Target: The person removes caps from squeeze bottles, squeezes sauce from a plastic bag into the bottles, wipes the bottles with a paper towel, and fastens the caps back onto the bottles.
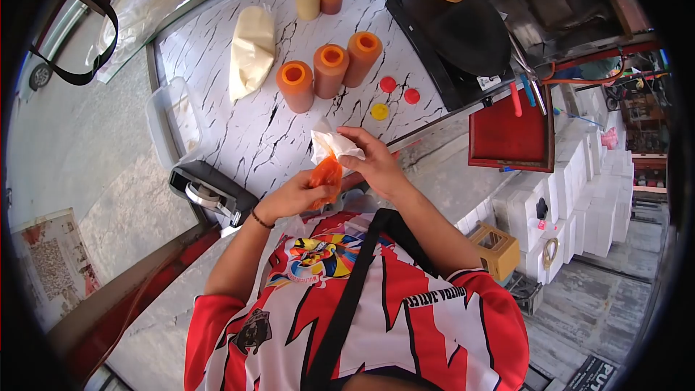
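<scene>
L hand (305, 194) grasps an orange-filled plastic bag (327, 172); R hand (373, 164) pinches white film or tissue (331, 145) (unclear which) at its top, prob. to steady it. Bag's by the near edge of the marble-print table (210, 51), w/ 3 uncapped bottles (331, 78) beyond.

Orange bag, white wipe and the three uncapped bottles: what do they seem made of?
Orange bag: probably thin, shiny plastic film, crinkled. White wipe: paper or cloth, matte and creased. Uncapped bottles: likely smooth, semi-translucent plastic with moulded rims.
</scene>
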A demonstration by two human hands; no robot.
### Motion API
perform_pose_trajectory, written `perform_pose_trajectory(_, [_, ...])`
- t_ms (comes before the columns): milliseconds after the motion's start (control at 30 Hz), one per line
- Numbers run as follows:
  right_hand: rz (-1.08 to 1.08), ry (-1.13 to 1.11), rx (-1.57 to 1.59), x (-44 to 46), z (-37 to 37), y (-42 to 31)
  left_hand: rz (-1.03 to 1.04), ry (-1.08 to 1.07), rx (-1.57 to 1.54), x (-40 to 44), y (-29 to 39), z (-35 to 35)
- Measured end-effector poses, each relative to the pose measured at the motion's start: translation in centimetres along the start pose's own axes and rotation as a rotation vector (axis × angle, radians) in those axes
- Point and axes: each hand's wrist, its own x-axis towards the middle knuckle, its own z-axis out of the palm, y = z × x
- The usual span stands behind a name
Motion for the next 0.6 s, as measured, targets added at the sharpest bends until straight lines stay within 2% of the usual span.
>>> perform_pose_trajectory(167, [0.028,-0.074,-0.271,0.6,0.0,0.1,-0.025,-0.010,0.074,0.2,-0.6,-0.2])
perform_pose_trajectory(267, [0.101,0.008,-0.288,0.9,0.0,0.9,-0.016,-0.021,0.104,0.1,-0.4,-0.2])
perform_pose_trajectory(367, [0.033,0.073,-0.323,0.9,0.4,1.1,0.007,0.010,0.170,0.0,0.0,-0.2])
perform_pose_trajectory(467, [0.007,0.077,-0.277,1.2,0.1,1.8,0.042,0.036,0.232,0.2,-0.4,-0.3])
perform_pose_trajectory(600, [-0.084,0.097,-0.066,1.6,0.0,2.6,0.012,0.031,0.283,0.3,-0.5,-0.7])
